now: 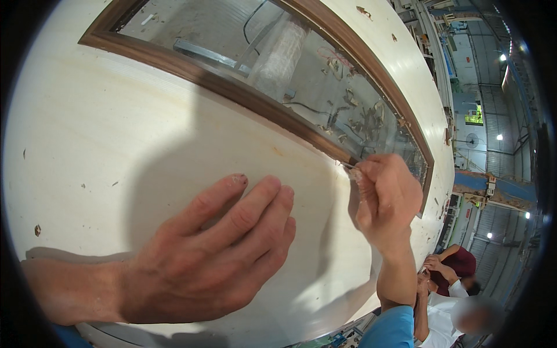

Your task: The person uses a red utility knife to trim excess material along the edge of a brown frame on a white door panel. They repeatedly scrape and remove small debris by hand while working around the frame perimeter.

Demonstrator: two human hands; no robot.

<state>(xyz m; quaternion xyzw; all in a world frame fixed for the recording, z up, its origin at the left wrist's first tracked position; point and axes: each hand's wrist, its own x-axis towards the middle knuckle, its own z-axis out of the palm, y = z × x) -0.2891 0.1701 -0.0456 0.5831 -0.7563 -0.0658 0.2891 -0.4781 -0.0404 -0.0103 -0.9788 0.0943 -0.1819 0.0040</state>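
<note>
A large white panel (87, 151) lies under both hands, with a brown wood-look frame (232, 95) set around a glass pane (313, 64). My left hand (214, 249) hovers over or rests on the panel, palm down with fingers stretched out; it holds nothing. At the frame's lower edge, toward its right end, my right hand (386, 197) is closed in a pinch. From its fingertips pokes a thin metal tool (347, 165), its tip at the seam between frame and panel. Most of that tool is hidden by the fingers, so its kind cannot be told.
Through the glass, floor debris (365, 116), a plastic-wrapped roll (281, 58) and a metal bar (203, 53) show. Small brown flakes (38, 230) dot the panel. At the lower right, a person in white (438, 316) and another in dark red (462, 262) are close by.
</note>
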